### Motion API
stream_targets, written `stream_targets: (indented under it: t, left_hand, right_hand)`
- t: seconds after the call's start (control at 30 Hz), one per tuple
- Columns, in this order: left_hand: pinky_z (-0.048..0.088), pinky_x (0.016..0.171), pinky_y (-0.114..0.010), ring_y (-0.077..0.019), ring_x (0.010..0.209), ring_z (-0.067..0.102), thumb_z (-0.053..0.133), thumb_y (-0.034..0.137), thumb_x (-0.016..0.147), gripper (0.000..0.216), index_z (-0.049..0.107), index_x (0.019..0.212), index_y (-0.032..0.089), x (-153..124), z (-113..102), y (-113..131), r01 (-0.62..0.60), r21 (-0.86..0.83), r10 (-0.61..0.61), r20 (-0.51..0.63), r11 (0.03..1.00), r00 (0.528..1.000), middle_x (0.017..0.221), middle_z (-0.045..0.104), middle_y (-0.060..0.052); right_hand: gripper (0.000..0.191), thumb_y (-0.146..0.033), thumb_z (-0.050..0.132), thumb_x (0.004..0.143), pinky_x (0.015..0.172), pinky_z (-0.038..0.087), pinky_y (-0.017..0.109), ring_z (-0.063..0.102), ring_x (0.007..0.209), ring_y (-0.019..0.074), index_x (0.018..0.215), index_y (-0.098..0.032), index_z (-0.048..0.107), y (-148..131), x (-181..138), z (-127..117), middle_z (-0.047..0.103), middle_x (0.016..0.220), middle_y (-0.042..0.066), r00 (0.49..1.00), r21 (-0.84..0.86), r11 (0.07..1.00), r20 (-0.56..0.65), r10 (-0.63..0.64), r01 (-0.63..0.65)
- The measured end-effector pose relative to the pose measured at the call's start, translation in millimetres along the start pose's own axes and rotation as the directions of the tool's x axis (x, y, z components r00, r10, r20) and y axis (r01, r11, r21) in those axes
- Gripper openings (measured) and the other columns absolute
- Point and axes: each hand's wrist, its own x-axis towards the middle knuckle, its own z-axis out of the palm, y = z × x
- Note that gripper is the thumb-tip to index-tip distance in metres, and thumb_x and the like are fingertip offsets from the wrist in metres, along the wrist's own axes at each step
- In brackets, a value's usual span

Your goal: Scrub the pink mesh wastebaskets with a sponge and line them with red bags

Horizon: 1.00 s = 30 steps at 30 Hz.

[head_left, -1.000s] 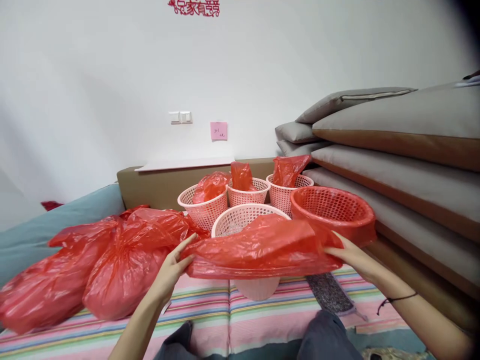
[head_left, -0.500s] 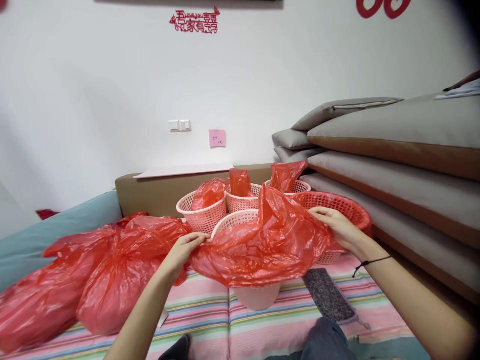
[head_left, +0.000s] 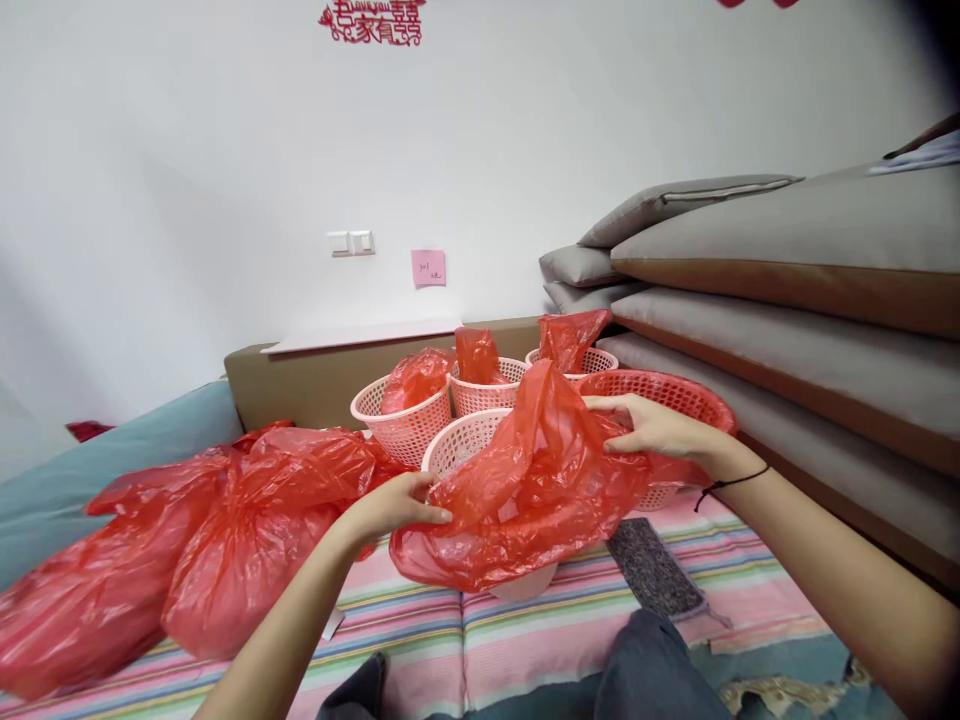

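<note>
Both my hands hold a crumpled red plastic bag (head_left: 525, 480) over a pale pink mesh basket (head_left: 465, 448) that stands on the striped sheet. My left hand (head_left: 397, 505) pinches the bag's near left edge. My right hand (head_left: 652, 428) grips its far right edge, close to the rim of a red mesh basket (head_left: 675, 392). The bag drapes over the pink basket's front and hides most of it.
Three more pink baskets (head_left: 405, 415) with red bags in them stand behind. A heap of red bags (head_left: 187, 540) lies at the left. Stacked grey cushions (head_left: 787, 300) rise at the right. A dark cloth (head_left: 654, 572) lies on the striped sheet (head_left: 510, 640). My knees show below.
The bag was stretched flat between my hands; now it is bunched up and lowered over the pink basket. My right hand rose toward the red basket's rim, my left closed on the edge.
</note>
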Motion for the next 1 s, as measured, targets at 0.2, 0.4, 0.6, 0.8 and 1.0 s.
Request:
stream_targets:
  t: [0.2,0.4,0.6,0.8,1.0]
  left_hand:
    - [0.055,0.080,-0.035,-0.0241,0.089,0.070,0.088,0.030,0.061,0.065,0.068,0.123,0.025,5.0,5.0,18.1,-0.015,-0.193,0.040,0.129,0.981,0.991,0.100,0.073,-0.008]
    - [0.052,0.080,-0.028,-0.0232,0.097,0.068,0.075,0.007,0.061,0.068,0.065,0.125,0.030,14.2,6.4,35.4,-0.362,0.260,0.422,-0.235,0.895,0.876,0.108,0.071,-0.005]
    - [0.043,0.074,-0.031,-0.0288,0.100,0.064,0.056,0.005,0.073,0.047,0.063,0.115,0.026,26.9,-7.3,44.2,-0.106,0.674,0.584,-0.539,0.732,0.607,0.106,0.070,-0.007]
    - [0.042,0.076,-0.029,-0.0229,0.090,0.063,0.058,0.018,0.083,0.017,0.065,0.097,0.024,27.7,-1.0,39.8,-0.177,0.734,0.686,-0.482,0.656,0.545,0.100,0.071,-0.005]
    - [0.043,0.076,-0.028,-0.0194,0.080,0.061,0.052,0.029,0.090,0.013,0.062,0.094,0.022,22.2,-16.6,26.7,-0.198,0.666,0.685,-0.630,0.719,0.366,0.092,0.067,-0.005]
  right_hand:
    - [0.054,-0.033,0.081,0.072,0.119,0.032,0.051,0.045,0.140,0.0339,0.125,-0.028,0.071,-25.7,-6.0,14.3,0.058,0.143,0.003,0.992,-0.164,0.980,-0.053,-0.119,0.109]
    - [0.047,-0.026,0.069,0.082,0.110,0.046,0.046,0.059,0.127,0.0301,0.129,-0.029,0.067,-15.0,-0.4,6.5,0.063,0.139,0.002,0.975,-0.407,0.897,-0.055,-0.214,0.174]
    - [0.063,-0.006,0.041,0.088,0.074,0.062,0.041,0.072,0.099,0.0287,0.147,-0.024,0.047,11.3,3.8,18.8,0.035,0.160,0.003,0.877,-0.902,0.420,-0.277,-0.392,-0.097]
    - [0.078,-0.005,0.044,0.086,0.072,0.063,0.038,0.061,0.123,0.0326,0.157,-0.031,0.027,3.8,-2.3,30.4,0.015,0.167,0.002,0.848,-0.921,0.388,-0.233,-0.477,-0.035]
    - [0.074,-0.033,0.069,0.084,0.106,0.050,0.050,0.047,0.137,0.0342,0.151,-0.028,0.037,32.5,-20.1,28.0,0.039,0.157,0.011,0.785,-0.586,0.810,-0.494,-0.375,0.018]
